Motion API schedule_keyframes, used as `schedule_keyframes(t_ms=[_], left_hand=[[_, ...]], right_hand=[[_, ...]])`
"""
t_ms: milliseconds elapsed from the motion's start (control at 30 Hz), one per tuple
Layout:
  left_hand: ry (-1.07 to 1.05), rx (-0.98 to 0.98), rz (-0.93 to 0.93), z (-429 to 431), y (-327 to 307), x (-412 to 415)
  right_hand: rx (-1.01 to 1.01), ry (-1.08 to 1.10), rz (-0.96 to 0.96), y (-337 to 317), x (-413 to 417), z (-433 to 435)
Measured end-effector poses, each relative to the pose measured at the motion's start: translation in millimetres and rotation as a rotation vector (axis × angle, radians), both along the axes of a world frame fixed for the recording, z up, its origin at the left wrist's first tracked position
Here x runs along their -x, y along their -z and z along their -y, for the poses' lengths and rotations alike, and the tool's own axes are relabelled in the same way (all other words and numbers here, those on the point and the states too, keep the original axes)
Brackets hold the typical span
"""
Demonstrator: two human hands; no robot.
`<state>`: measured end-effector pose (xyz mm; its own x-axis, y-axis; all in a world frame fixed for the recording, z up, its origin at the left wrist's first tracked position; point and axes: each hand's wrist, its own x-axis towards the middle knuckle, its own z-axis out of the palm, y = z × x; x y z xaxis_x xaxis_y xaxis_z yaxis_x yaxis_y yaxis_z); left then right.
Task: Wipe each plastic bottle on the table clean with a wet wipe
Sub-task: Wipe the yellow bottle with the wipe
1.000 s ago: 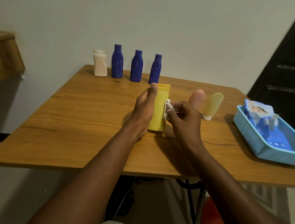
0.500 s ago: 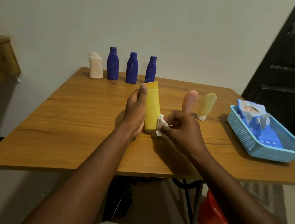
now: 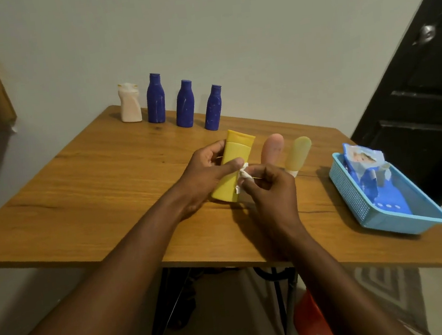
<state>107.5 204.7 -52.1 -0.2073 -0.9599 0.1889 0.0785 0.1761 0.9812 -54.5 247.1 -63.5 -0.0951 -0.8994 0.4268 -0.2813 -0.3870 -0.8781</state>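
Since the yellow bottle looks light, stiff and probably slick, the left hand curls its fingers round its middle while the right hand pinches the limp wipe at its side.

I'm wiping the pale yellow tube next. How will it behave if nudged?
Probably tips easily: the pale yellow tube stands on a small white cap. Rounded body, so it may roll once down. Looks like thin plastic, likely light.
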Motion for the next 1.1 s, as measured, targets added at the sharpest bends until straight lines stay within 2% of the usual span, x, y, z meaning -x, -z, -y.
schedule_keyframes(t_ms=[133,367,567,767,1100], left_hand=[[-0.007,0.033,0.153,-2,0,-2],[-0.028,0.055,0.131,5,-4,6],[-0.114,0.168,0.223,24,-12,16],[-0.182,0.157,0.170,45,-7,30],[-0.188,0.117,0.143,62,-2,41]], right_hand=[[0.013,-0.008,-0.002,1,10,-5],[0.004,-0.019,0.011,-3,28,7],[0.036,0.056,0.077,-8,40,25],[0.027,0.107,0.135,4,52,29],[-0.125,0.075,0.235,16,57,47]])
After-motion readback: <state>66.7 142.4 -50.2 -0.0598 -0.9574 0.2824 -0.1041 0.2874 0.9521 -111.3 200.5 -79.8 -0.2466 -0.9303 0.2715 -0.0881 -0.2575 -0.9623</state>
